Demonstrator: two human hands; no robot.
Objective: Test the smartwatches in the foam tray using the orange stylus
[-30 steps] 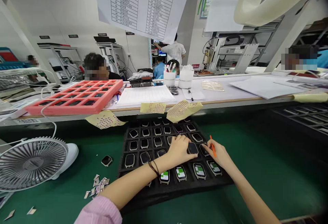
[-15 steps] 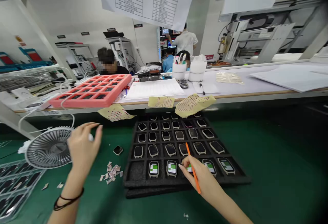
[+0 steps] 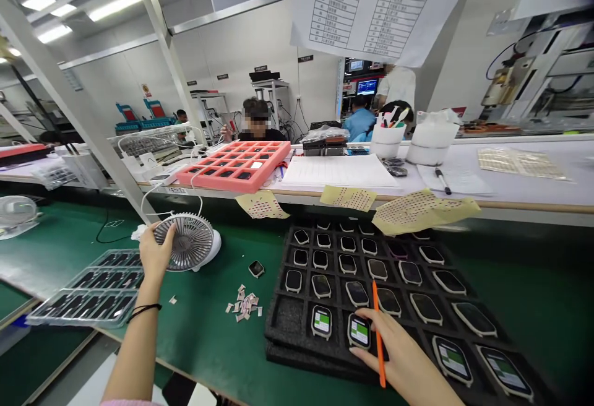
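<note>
My left hand (image 3: 156, 250) is at the left rim of a round grey fan (image 3: 185, 242), thumb and fingers apart; whether it grips the rim is unclear. My right hand (image 3: 387, 341) holds an orange stick (image 3: 378, 338) upright over a black foam tray (image 3: 288, 325) of smartwatches. Its thumb and forefinger are at the edges of a watch (image 3: 359, 330) with a lit green and white screen, in the tray's front row. A single watch (image 3: 256, 268) lies on the green mat left of the tray, above a pile of small pale tabs (image 3: 244, 304).
Clear plastic trays (image 3: 88, 294) of dark parts lie at the left. On the shelf are a pink foam tray (image 3: 236, 164), paper sheets (image 3: 336, 171), a pen cup (image 3: 387, 142) and a marker (image 3: 442, 181). A person (image 3: 255, 121) sits behind the shelf.
The view has swung left. My left hand has moved onto the fan's left side. My right hand has shifted left along the front row to another lit watch, still with the orange stick.
</note>
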